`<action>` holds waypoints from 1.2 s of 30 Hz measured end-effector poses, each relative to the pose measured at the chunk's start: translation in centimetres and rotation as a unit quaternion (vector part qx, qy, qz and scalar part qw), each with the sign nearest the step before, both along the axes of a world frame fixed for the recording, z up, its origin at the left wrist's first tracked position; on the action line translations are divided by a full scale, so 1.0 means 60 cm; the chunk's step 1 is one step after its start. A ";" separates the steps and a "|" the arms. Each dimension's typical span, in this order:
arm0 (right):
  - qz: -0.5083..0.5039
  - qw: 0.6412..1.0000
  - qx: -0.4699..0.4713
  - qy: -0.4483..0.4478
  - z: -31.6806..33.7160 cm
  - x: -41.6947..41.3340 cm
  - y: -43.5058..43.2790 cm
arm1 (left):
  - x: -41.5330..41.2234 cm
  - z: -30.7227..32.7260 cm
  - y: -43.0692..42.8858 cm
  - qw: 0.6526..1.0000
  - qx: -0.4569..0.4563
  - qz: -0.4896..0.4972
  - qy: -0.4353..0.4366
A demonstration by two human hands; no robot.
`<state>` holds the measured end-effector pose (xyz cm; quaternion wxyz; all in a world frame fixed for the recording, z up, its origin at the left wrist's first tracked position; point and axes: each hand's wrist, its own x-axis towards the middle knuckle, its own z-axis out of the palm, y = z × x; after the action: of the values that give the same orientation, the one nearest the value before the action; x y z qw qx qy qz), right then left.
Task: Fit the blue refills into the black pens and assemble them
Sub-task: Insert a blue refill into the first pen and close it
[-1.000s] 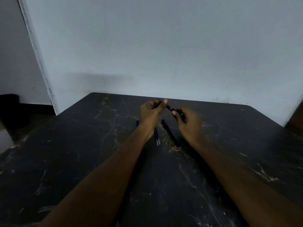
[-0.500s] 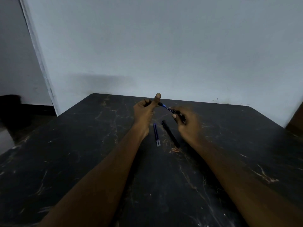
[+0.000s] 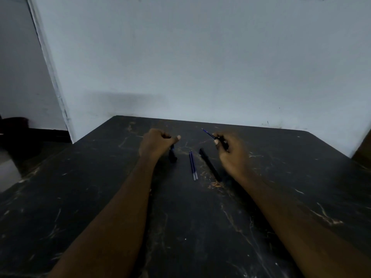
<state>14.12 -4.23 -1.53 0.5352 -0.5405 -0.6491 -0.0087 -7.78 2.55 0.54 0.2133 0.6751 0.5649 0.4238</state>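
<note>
Head view: right hand [image 3: 230,157] gripped slim black pen barrel [image 3: 223,143], blue refill [image 3: 207,133] protruding toward ten o'clock; left hand [image 3: 156,144] clutched short black pen piece [image 3: 172,156], newly pulled apart.

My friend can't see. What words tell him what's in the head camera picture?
Two hands hold a pulled-apart pen over a dark table: the right hand grips a black part with a blue refill sticking out, the left hand grips another black part. Two spare blue refills and a black pen lie between them.

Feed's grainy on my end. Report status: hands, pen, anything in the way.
Left hand grips black pen piece, pointing down. Right hand grips pen section, blue refill sticking out. Two refills, one black pen lie between hands.
</note>
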 end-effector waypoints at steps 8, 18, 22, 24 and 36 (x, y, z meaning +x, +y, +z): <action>-0.010 1.000 -0.015 -0.012 0.000 0.003 0.000 | -0.003 -0.008 0.009 0.997 -0.012 -0.012 0.070; -0.009 1.000 -0.013 -0.011 0.000 0.002 -0.001 | -0.028 -0.018 0.026 0.991 -0.055 -0.017 0.117; -0.008 1.000 -0.012 -0.010 -0.001 0.002 0.000 | -0.027 -0.016 0.025 0.990 -0.052 -0.011 0.129; -0.009 1.000 -0.012 -0.009 -0.001 0.002 0.000 | -0.024 -0.014 0.022 0.991 -0.057 0.002 0.119; -0.013 1.000 -0.023 -0.005 0.000 -0.001 -0.002 | -0.016 -0.013 0.015 0.994 -0.039 0.013 0.098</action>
<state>14.09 -4.38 -1.51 0.5192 -0.5611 -0.6447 -0.0030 -8.74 3.42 -0.21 0.1777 0.6974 0.6078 0.3358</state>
